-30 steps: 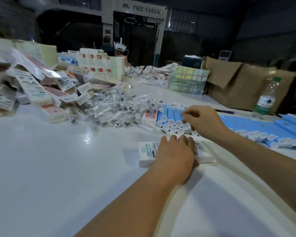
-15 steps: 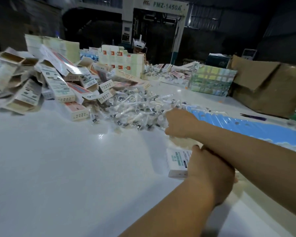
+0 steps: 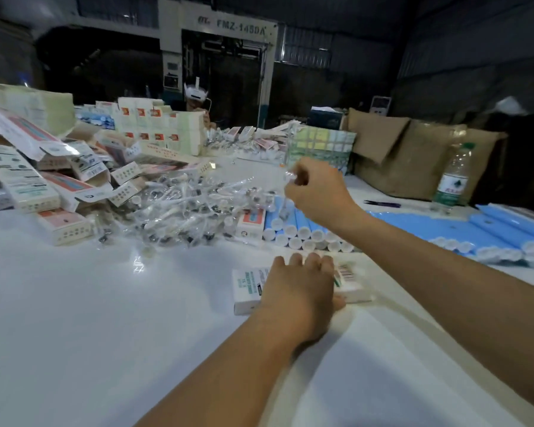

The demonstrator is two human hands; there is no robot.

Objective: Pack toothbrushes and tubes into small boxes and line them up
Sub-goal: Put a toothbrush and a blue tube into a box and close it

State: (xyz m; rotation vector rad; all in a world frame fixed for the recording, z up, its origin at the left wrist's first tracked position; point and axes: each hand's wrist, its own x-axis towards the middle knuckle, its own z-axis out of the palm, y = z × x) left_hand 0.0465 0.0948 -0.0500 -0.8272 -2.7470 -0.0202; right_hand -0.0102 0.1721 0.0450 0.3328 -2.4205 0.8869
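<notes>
**A:** What do the hands have from where you sit?

**B:** I see the left hand [image 3: 299, 288] lying on the small box [image 3: 248, 286] on the white table [image 3: 74, 318], fingers curled over its far edge, holding it flat. The right hand [image 3: 316, 195] is raised beyond the box, fingers pinched on a wrapped toothbrush [image 3: 287, 180] in clear plastic; the wrapper is blurred, so I can't make out more of it.

**A:** And the supplies?

**B:** Just beyond the box lies a row of blue tubes [image 3: 302, 224] with white caps towards me. Beyond the box to the left sits the heap of wrapped toothbrushes [image 3: 182, 208], and further left of that a pile of unfolded cartons [image 3: 43, 180]. More blue tubes [image 3: 490, 232] stretch off to the right of the box, and a water bottle [image 3: 452, 177] stands behind them by a brown cardboard box [image 3: 407, 155].
</notes>
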